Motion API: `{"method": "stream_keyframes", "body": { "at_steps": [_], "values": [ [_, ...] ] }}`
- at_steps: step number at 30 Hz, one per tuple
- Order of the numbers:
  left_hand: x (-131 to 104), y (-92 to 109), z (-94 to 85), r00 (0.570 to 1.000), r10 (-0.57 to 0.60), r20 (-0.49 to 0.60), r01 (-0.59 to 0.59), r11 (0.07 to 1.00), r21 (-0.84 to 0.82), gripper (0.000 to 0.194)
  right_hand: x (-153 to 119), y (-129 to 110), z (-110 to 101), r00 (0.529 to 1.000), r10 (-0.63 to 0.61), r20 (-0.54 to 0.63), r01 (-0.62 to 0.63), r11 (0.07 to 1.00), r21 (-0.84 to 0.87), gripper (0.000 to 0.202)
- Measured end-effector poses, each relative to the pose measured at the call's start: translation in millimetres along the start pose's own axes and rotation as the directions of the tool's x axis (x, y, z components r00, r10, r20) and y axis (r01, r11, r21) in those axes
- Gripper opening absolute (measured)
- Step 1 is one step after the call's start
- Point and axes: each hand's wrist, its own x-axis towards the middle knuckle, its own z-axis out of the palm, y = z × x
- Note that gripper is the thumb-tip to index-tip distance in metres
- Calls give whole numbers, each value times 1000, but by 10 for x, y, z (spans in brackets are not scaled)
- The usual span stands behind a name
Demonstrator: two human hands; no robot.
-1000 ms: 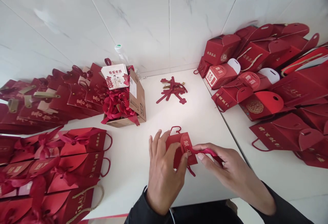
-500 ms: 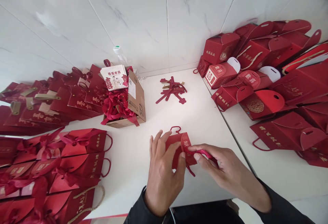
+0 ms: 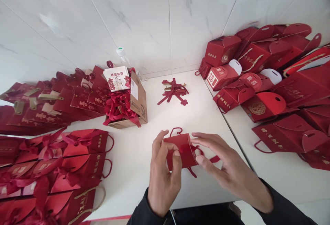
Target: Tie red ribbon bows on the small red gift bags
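A small red gift box (image 3: 182,149) lies on the white table between my hands, with a thin cord loop behind it and a cord end in front. My left hand (image 3: 165,173) is at its left side, thumb and forefinger pinched on red ribbon over the box's top. My right hand (image 3: 224,163) has its fingers apart at the box's right end, fingertips close to the edge. A dark red ribbon (image 3: 215,158) trails out on the right, partly behind the right hand's fingers.
Behind stands a cardboard carton (image 3: 139,98) with ribbons and printed cards (image 3: 117,78). Flat red strips (image 3: 174,92) lie near the wall. Ribboned boxes (image 3: 77,163) and handled bags (image 3: 62,98) fill the left; more red boxes (image 3: 281,130) crowd the right.
My right hand has let go of the ribbon and spread its fingers. The box's rounded flap has turned away from its top, and the ribbon end lies lower at the right.
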Motion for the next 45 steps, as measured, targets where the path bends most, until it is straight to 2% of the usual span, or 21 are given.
{"method": "stream_keyframes", "body": {
  "at_steps": [3,8,11,13,16,21,25,45],
  "values": [
    [-46,35,-53,999,10,-45,-13,997,-70,12,54,-64,34,993,-110,-47,109,994,-25,30],
    [-142,48,-107,997,24,-76,-33,993,-117,13,216,-255,134,989,-124,77,118,990,72,20],
    [-206,-25,-125,988,-69,-137,54,993,-109,15,297,-290,213,989,-115,90,110,992,63,21],
    [-249,-91,-127,974,-162,-158,141,981,-134,25,333,-281,263,991,-99,93,98,995,20,20],
    [-298,-164,-116,953,-278,-118,242,937,-252,29,365,-260,327,988,-93,119,97,995,-21,21],
    [-320,-182,-103,926,-365,-95,301,867,-398,28,394,-240,405,981,-109,159,119,992,-52,20],
    [-318,-182,-117,918,-377,-120,303,865,-400,27,413,-217,436,981,-105,166,119,990,-75,21],
    [-300,-157,-137,915,-395,-86,328,849,-414,30,435,-239,474,973,-179,144,201,966,-160,17]
  ]
}}
